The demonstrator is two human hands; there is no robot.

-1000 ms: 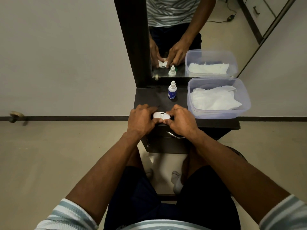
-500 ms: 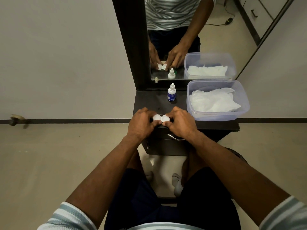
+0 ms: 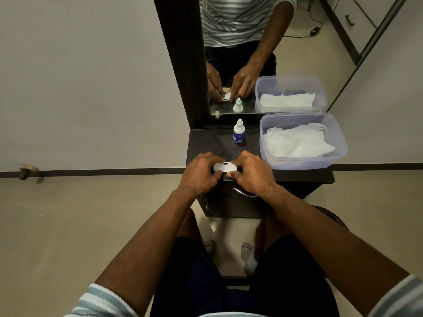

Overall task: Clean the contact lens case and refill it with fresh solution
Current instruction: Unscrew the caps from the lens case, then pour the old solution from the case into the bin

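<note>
Both hands grip the case at the near edge of the counter, about 6 o'clock on its top. The left hand curls round the left cup with its thumb on the near side; the right hand pinches the right cup the same way. Against the picture of a second ago the grip and the place match, and the case has not left the counter edge. Both white caps look seated (the small dark spot between them is too small to read). My judgement is that the person is working at the caps, probably twisting one loose, and that no cap has come free yet, so the cleaning proper has not begun.

The bottle stands upright and capped at 12 o'clock from the hands, well apart from them and untouched. The tub sits at 2 o'clock, holding crumpled white tissue, near enough for the right hand to reach once the cups are open. The mirror behind repeats the same two-handed hold.
</note>
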